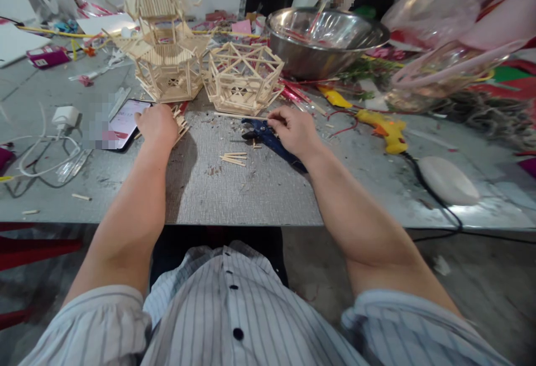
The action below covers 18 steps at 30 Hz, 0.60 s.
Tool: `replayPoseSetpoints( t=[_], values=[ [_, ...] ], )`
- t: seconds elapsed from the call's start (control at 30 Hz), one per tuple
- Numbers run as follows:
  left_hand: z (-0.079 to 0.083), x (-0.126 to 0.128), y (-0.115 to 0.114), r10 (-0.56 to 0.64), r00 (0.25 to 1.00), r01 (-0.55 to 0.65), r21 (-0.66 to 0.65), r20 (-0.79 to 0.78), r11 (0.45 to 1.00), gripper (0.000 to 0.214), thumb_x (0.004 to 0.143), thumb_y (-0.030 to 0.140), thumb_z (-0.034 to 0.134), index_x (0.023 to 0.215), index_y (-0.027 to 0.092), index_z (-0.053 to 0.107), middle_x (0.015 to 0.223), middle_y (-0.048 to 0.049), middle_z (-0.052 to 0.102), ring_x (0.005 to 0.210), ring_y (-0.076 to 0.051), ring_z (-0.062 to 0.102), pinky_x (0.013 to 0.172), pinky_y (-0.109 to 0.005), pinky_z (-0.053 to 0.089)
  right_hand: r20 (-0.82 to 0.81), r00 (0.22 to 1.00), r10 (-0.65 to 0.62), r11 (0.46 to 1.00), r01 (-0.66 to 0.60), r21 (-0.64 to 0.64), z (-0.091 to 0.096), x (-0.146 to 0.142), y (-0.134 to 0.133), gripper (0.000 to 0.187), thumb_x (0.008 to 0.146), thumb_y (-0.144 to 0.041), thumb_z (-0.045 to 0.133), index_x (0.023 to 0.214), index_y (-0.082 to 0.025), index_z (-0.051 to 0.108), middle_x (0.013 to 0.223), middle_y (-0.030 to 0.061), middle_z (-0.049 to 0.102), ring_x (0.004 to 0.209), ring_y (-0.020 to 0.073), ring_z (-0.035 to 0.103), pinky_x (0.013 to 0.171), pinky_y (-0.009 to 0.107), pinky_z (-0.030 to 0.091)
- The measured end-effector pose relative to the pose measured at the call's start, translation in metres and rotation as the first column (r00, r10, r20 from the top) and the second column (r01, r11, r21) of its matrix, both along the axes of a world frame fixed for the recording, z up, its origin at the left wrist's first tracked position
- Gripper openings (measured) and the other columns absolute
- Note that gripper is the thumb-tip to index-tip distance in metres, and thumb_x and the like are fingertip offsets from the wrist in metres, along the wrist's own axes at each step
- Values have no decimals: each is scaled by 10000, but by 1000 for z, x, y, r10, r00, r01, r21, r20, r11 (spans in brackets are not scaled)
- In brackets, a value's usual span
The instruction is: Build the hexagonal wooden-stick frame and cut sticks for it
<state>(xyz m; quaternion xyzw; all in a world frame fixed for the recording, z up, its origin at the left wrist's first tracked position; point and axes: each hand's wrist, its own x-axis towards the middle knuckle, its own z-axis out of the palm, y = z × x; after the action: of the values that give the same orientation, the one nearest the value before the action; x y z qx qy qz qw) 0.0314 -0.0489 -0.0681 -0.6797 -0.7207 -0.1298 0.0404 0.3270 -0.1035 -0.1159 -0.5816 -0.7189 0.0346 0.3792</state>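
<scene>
My left hand [157, 124] rests curled on the grey table [251, 198], closed over a small pile of wooden sticks [181, 123] beside a phone [125, 123]. My right hand [293, 129] lies on blue-handled cutting pliers [268, 134], fingers wrapped over the handles, and pinches a thin wooden stick [238, 115] that points left. A few cut sticks [233, 158] lie between my hands. Just beyond stand a tall stick-built pagoda [161, 47] and a smaller hexagonal stick frame [242, 78].
A steel bowl [326, 39] stands at the back. A yellow glue gun [383, 127] with a black cord lies to the right. A white charger and cable [62, 126] lie at the left. Craft clutter fills the back and right edges.
</scene>
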Motion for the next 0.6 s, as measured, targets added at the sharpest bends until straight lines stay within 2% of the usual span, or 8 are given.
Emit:
replayPoseSetpoints(
  t=[0.07,0.13,0.2,0.23,0.3,0.4,0.47,0.6],
  values=[
    [3,1,-2,-35,998,33,50,43,998,233,884,249,501,874,146,710,918,-125,683,1112,-342,546,975,-515,350,50,999,19,1000,-20,12,1,1,0,120,838,-308,562,855,-247,664,867,66,717,816,231,627,808,426,461],
    [7,7,-8,-149,987,142,135,50,981,308,921,335,464,862,171,718,882,-108,679,1107,-321,533,962,-494,356,93,995,36,999,-39,35,2,0,-2,144,866,-341,552,846,-263,671,876,61,723,843,240,628,902,490,425],
    [8,16,-16,-286,956,272,171,61,947,348,938,358,431,835,193,720,817,-93,676,988,-272,573,879,-431,393,119,992,52,997,-59,59,6,-3,-5,176,889,-377,540,839,-280,678,885,54,724,887,250,626,982,555,362],
    [7,22,-20,-367,926,353,143,91,925,365,945,365,417,817,202,717,777,-86,672,891,-244,589,811,-395,406,127,990,67,995,-75,63,7,-4,-7,190,896,-392,534,835,-289,682,889,50,724,909,254,624,1005,576,335],
    [5,34,-29,-455,870,454,52,192,890,344,932,352,437,791,199,710,709,-68,661,727,-205,586,689,-347,401,141,985,96,992,-106,61,11,-8,-10,207,905,-410,526,830,-304,688,893,45,722,958,261,617,1036,601,295],
    [-2,47,-37,-558,765,600,-42,322,799,305,898,309,485,709,178,684,653,-34,653,637,-159,575,611,-284,380,136,986,91,993,-100,59,14,-12,-13,220,908,-424,526,828,-305,694,905,46,715,1029,270,597,1052,609,272],
    [-6,49,-39,-580,700,668,-94,415,739,301,878,295,513,652,167,664,579,-12,625,579,-134,564,593,-257,381,126,991,52,995,-62,78,16,-13,-14,230,909,-438,526,837,-298,694,923,44,710,1077,274,574,1059,612,259],
    [-10,48,-39,-519,606,745,-200,603,637,254,833,255,571,607,167,648,497,17,582,478,-103,544,559,-233,399,128,992,-2,992,-14,127,20,-16,-19,245,916,-457,518,854,-297,693,1009,44,705,1185,291,520,1088,634,206]
  ],
)
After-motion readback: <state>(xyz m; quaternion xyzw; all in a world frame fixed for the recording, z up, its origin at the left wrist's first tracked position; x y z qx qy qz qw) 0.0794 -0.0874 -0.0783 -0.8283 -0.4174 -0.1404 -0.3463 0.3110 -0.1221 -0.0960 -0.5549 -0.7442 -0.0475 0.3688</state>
